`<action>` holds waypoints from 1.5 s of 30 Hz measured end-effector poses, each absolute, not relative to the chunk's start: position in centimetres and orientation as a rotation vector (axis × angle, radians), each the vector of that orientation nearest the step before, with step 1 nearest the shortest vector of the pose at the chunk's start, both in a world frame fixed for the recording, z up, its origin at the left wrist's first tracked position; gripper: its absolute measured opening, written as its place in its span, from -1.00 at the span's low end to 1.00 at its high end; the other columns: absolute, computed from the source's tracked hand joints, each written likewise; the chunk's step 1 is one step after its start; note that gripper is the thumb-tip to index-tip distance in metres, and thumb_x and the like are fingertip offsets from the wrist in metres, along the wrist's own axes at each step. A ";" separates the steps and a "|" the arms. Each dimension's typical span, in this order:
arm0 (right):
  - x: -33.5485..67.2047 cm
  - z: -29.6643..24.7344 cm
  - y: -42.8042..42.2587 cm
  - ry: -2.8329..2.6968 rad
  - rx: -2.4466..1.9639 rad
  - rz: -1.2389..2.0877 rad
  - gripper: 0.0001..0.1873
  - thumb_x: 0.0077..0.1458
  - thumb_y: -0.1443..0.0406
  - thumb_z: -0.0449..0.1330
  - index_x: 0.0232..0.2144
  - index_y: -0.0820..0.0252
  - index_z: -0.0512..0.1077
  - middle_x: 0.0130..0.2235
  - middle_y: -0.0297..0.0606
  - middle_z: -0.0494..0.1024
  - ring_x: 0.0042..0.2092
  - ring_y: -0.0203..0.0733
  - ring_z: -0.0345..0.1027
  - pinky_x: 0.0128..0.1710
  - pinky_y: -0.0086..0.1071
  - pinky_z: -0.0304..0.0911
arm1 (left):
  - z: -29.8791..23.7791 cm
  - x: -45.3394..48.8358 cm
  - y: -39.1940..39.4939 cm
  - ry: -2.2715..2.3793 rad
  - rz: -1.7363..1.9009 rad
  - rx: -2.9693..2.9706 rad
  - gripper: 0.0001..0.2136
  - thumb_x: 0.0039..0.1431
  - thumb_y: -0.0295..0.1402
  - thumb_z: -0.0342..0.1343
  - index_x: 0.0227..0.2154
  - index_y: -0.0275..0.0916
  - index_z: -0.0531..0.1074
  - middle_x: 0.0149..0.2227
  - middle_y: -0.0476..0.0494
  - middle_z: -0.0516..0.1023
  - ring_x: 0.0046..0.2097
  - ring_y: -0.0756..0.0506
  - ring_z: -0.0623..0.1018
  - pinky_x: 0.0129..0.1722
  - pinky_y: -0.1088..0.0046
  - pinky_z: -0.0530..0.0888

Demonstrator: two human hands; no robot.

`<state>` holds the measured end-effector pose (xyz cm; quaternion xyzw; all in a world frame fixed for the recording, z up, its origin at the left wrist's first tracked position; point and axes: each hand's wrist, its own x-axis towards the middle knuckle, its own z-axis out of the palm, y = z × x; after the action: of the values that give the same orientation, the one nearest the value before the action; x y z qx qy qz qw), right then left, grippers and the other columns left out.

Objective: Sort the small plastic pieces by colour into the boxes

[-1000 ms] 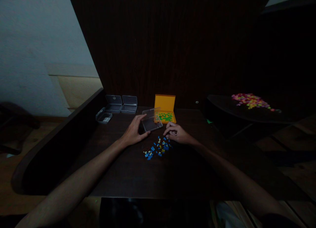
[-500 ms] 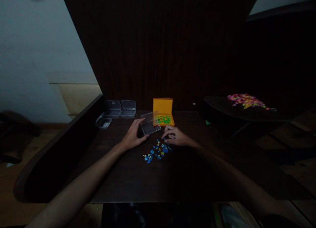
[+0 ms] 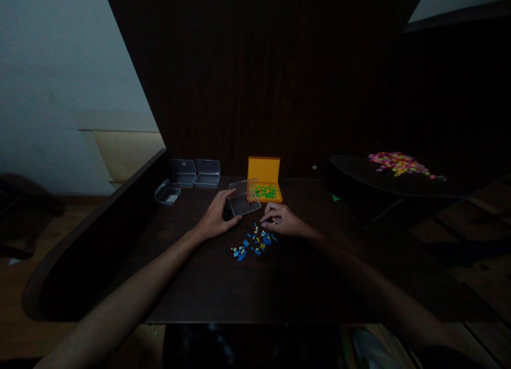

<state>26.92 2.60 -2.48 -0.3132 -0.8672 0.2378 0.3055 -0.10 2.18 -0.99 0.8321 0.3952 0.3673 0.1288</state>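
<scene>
My left hand [image 3: 214, 217] grips the near left side of an open clear plastic box [image 3: 243, 204], fingers at its far corner and thumb along the near side. The box's raised lid overlaps the left part of the orange case behind it. My right hand [image 3: 282, 220] is closed just right of the box, fingers curled and thumb drawn in. Something tiny seems to be at its fingertips, too small to make out. Under and in front of that hand lies a loose pile of small toy bricks [image 3: 246, 243], mostly blue, some yellow and cream.
Behind the clear box stands an open orange case [image 3: 264, 170] holding green pieces [image 3: 266, 191]. Several open clear boxes [image 3: 207, 180] stand at the back left. A heap of pink and yellow bits [image 3: 399, 163] lies on a dark shelf [image 3: 351, 172] to the right.
My right hand's fingers have shifted slightly left and closed more. My left hand stays on the clear box, which has barely moved.
</scene>
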 end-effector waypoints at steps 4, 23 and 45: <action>26.6 -2.2 2.3 -2.311 -0.840 0.593 -0.82 0.10 0.23 0.24 -0.31 0.22 0.58 -0.34 -0.25 0.39 -0.36 -0.31 0.26 -0.39 -0.42 0.24 | -1.0 0.1 2.2 1.160 1.070 2.398 -0.32 0.07 -0.22 0.22 0.21 -0.21 0.08 0.11 -0.28 0.29 0.08 -0.23 0.41 0.11 0.12 0.39; 26.9 -1.7 2.2 -2.340 -0.854 0.560 -0.79 0.16 0.28 0.16 -0.21 0.20 0.55 -0.28 -0.20 0.44 -0.35 -0.27 0.32 -0.34 -0.36 0.29 | -1.2 0.0 2.4 1.135 1.088 2.407 -0.29 0.06 -0.23 0.22 0.24 -0.20 0.04 0.12 -0.29 0.28 0.10 -0.25 0.40 0.13 0.08 0.37; 26.9 -1.7 2.5 -2.404 -0.816 0.539 -0.80 0.10 0.19 0.26 -0.27 0.19 0.57 -0.27 -0.20 0.48 -0.26 -0.22 0.37 -0.24 -0.32 0.31 | -1.1 0.1 2.3 1.157 1.067 2.419 -0.29 0.06 -0.23 0.22 0.23 -0.19 0.06 0.15 -0.29 0.27 0.15 -0.26 0.36 0.16 0.06 0.31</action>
<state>26.88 2.47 -1.67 -0.3027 -0.8920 0.2001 0.2697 0.09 2.34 -1.14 0.8314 0.3975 0.3668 0.1274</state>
